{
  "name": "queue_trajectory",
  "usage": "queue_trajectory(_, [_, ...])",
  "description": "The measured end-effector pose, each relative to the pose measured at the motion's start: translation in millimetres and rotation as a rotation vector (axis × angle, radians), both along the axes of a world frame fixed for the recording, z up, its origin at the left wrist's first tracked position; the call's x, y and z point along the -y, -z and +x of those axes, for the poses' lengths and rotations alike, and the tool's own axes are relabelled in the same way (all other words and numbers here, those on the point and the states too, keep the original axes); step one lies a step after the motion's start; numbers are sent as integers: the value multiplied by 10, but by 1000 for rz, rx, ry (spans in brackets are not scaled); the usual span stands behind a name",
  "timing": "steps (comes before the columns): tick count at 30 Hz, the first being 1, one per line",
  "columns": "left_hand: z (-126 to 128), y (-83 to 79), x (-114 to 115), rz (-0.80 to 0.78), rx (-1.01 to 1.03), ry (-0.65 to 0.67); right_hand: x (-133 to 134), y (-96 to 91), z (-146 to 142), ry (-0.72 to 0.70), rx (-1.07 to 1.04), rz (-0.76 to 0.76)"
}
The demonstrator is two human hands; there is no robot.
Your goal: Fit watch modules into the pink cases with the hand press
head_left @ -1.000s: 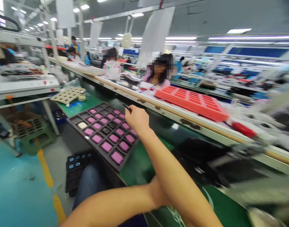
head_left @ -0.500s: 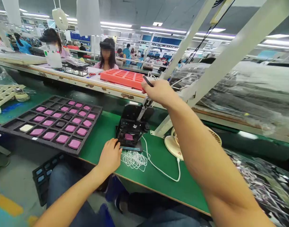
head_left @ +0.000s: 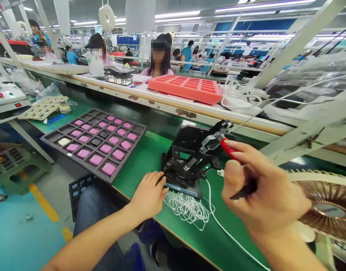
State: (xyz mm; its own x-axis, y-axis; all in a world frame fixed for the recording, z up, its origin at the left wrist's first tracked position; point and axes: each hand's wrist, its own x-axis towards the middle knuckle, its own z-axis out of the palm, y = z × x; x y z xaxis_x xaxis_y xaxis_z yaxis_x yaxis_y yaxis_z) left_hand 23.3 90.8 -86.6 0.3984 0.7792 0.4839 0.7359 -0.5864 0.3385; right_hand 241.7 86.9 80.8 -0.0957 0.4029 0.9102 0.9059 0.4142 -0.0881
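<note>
My left hand [head_left: 150,194] grips the near left corner of a black press fixture [head_left: 187,139], with that corner between thumb and fingers. My right hand [head_left: 263,184], closed, has its fingers on the red handle [head_left: 229,148] of the fixture's metal lever. A dark, thin object [head_left: 245,191] also sticks out of the right fist; its kind is unclear. The lever leans toward me, and the inside of the fixture is mostly hidden. In front of the fixture lies a pile of thin white loops [head_left: 188,209]. To its left, a dark foam tray [head_left: 105,177] holds several purple pieces [head_left: 96,160].
A white cable [head_left: 231,229] runs across the green bench [head_left: 150,150]. At right stands a fan [head_left: 328,207]. An orange tray [head_left: 187,88] rests on the raised shelf, beside loose white cables. A beige tray [head_left: 44,109] lies far left. Other people sit beyond the shelf.
My right hand has pulled the lever down and toward me from near upright. My left hand stays at the fixture's corner. The purple piece in the fixture is no longer visible. The view has turned left.
</note>
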Motion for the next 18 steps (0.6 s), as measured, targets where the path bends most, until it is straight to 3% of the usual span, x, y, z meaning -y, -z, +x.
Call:
queue_trajectory(3, [-9, -4, 6, -4, 12, 11, 17, 164, -32, -6, 33, 39])
queue_trajectory(7, [-43, -2, 1, -5, 50, 35, 89, 147, -32, -133, -80, -57])
queue_trajectory(10, [-78, 22, -17, -10, 84, 61, 308, 176, 9, -53, -147, -102])
queue_trajectory(14, [-100, 57, -33, -22, 100, 95, 612, 501, 66, 74, -248, -306])
queue_trajectory(16, [-97, 52, -28, -26, 92, 99, 685, 691, 103, 89, -248, -437])
queue_trajectory(18, [-88, 26, -8, -26, 76, 93, 697, 796, 151, 86, -267, -471])
